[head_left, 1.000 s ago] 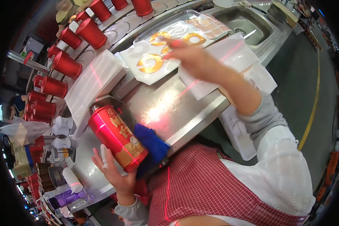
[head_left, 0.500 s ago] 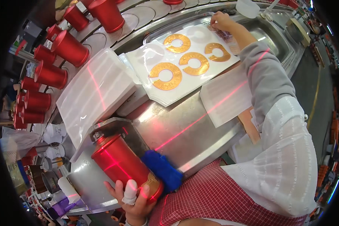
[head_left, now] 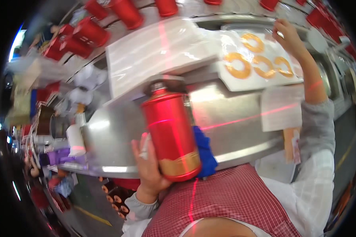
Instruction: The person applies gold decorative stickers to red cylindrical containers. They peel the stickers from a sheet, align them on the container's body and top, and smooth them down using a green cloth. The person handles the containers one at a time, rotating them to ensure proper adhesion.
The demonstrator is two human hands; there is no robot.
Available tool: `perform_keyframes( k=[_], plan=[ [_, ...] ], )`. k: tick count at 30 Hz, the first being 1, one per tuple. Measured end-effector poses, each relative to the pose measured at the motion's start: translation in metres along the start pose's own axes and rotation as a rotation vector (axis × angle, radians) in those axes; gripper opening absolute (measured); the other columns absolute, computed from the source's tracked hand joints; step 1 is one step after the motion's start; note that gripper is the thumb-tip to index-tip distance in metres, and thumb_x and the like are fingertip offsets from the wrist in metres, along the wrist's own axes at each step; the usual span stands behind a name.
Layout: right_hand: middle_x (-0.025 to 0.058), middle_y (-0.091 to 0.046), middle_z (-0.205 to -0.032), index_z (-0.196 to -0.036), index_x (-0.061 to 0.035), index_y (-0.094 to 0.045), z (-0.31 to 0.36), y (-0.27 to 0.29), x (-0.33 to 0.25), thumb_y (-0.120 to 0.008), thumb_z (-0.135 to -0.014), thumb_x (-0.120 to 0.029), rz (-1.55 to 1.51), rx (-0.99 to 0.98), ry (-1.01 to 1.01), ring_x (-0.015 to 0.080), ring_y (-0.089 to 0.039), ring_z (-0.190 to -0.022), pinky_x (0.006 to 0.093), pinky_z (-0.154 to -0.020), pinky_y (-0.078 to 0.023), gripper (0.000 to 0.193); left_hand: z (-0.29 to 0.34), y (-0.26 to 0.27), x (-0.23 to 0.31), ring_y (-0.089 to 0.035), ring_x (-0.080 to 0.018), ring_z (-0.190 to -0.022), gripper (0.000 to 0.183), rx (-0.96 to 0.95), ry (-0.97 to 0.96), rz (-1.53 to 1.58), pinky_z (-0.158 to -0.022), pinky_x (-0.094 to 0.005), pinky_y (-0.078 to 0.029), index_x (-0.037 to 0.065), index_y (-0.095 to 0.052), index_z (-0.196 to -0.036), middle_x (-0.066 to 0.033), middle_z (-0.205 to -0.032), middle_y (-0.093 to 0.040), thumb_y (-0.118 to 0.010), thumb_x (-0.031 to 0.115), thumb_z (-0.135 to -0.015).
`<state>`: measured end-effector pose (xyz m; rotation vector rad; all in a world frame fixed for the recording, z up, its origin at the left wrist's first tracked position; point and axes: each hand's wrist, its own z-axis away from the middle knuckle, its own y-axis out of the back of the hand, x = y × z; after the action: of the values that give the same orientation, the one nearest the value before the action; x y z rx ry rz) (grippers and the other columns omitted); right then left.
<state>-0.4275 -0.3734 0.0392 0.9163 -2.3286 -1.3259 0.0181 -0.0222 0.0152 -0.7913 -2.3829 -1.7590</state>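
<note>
We see a shiny red metal bottle with a gold band [head_left: 170,130] in the middle of the view. Its neck points between 11 and 12 o'clock, and its base faces the red checked cloth apron [head_left: 221,197] at about 6 o'clock. The left hand [head_left: 149,170] sits at the bottle's 7 o'clock, palm against its side, with the fingers straight and not wrapped around it. The right hand [head_left: 287,36] is up at 2 o'clock with its fingers curled in. Blur hides whether it pinches anything, so we cannot tell.

We think the bottle could roll or slide toward 6 o'clock, because just 1 loose hand steadies it. The crumpled blue cloth [head_left: 205,153] beside it at 4 o'clock might slip and let it turn. The flat, shiny gold rings [head_left: 238,74] at 2 o'clock could bend or tear if fingers tug them too fast.

We count 1 bottle at the left hand, 1 blue cloth, and 4 gold rings on 1 glossy white sheet [head_left: 241,85]. We see 1 big, flat, shiny white pad [head_left: 146,59] at 11 o'clock and 1 pale, square paper [head_left: 281,112] at 3 o'clock, on 1 steel table [head_left: 237,108]. From 10 to 2 o'clock, we find at least 8 round red metal cans [head_left: 126,12]; blur hides the full count.
</note>
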Motion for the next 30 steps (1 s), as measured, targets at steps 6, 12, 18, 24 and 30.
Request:
perform_keyframes(
  k=[6, 12, 18, 24, 30],
  plan=[
    [0.0124, -0.052, -0.119, -0.085, -0.0062, -0.055, -0.014, 0.057, -0.195, -0.066, -0.076, 0.002, -0.452, -0.092, -0.054, 0.0330, -0.048, -0.114, 0.0373, -0.099, -0.038, 0.017, -0.006, 0.018, 0.013, -0.036, -0.0481, -0.132, 0.099, 0.031, -0.060, -0.029, -0.108, -0.0650, -0.014, -0.010, -0.029, -0.141, -0.0328, -0.141, -0.036, -0.072, 0.050, -0.075],
    [0.0152, -0.052, -0.116, -0.086, -0.0055, -0.056, -0.017, 0.067, -0.286, -0.066, -0.080, -0.005, -0.664, -0.150, -0.023, 0.0344, -0.048, -0.110, 0.0417, -0.097, -0.037, 0.012, -0.004, 0.010, 0.008, -0.039, -0.0478, -0.130, 0.104, 0.053, -0.062, 0.091, -0.108, -0.0654, -0.015, -0.013, -0.024, -0.142, -0.0360, -0.136, -0.041, -0.072, 0.050, -0.075],
    [0.0140, -0.051, -0.114, -0.088, -0.0047, -0.057, -0.025, 0.069, -0.332, -0.066, -0.080, -0.006, -0.781, -0.224, 0.053, 0.0331, -0.048, -0.109, 0.0410, -0.096, -0.038, 0.012, -0.011, 0.027, 0.015, -0.049, -0.0449, -0.122, 0.094, 0.041, -0.141, -0.056, -0.109, -0.0634, -0.017, -0.012, -0.035, -0.138, -0.0340, -0.132, -0.046, -0.072, 0.049, -0.076],
    [0.0132, -0.050, -0.112, -0.085, -0.0045, -0.056, -0.025, 0.028, -0.344, -0.066, -0.082, -0.005, -0.815, -0.185, -0.023, 0.0288, -0.049, -0.105, 0.0360, -0.091, -0.042, 0.011, -0.017, 0.033, 0.013, -0.051, -0.0446, -0.120, 0.088, 0.095, -0.219, -0.089, -0.110, -0.0635, -0.015, -0.006, -0.044, -0.135, -0.0304, -0.132, -0.048, -0.072, 0.052, -0.075],
    [0.0146, -0.049, -0.111, -0.084, -0.0038, -0.056, -0.019, 0.024, -0.346, -0.066, -0.083, -0.006, -0.781, -0.111, -0.095, 0.0291, -0.050, -0.104, 0.0351, -0.089, -0.042, 0.010, -0.022, 0.040, 0.008, -0.040, -0.0419, -0.132, 0.092, 0.013, -0.258, 0.095, -0.112, -0.0581, -0.017, -0.005, -0.036, -0.140, -0.0293, -0.141, -0.039, -0.072, 0.053, -0.077]
  ],
)
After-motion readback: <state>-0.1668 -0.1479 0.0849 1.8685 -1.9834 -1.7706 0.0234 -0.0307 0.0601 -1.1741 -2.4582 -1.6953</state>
